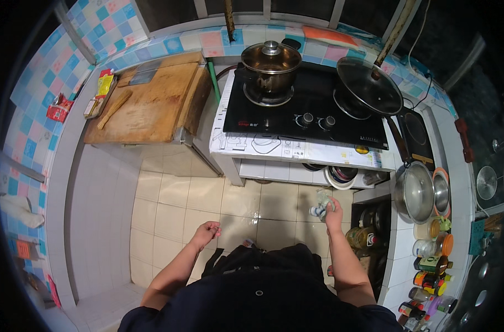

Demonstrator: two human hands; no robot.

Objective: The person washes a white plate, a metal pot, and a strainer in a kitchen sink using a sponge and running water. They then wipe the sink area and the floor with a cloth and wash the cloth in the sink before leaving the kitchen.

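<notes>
My right hand (333,209) is raised in front of me and closed on a crumpled pale cloth (321,202), just below the shelf under the black gas stove (304,108). My left hand (206,232) hangs over the tiled floor (174,205) with fingers loosely curled and nothing in it. A steel pot with a lid (270,63) sits on the stove's left burner. A glass lid (369,84) rests over the right burner.
A wooden cutting board (149,99) with a rolling pin (114,108) lies on the left counter. Bowls (340,176) are stacked under the stove. Steel pans (418,191), jars and bottles (431,265) crowd the right counter. An oil bottle (361,237) stands low on the right.
</notes>
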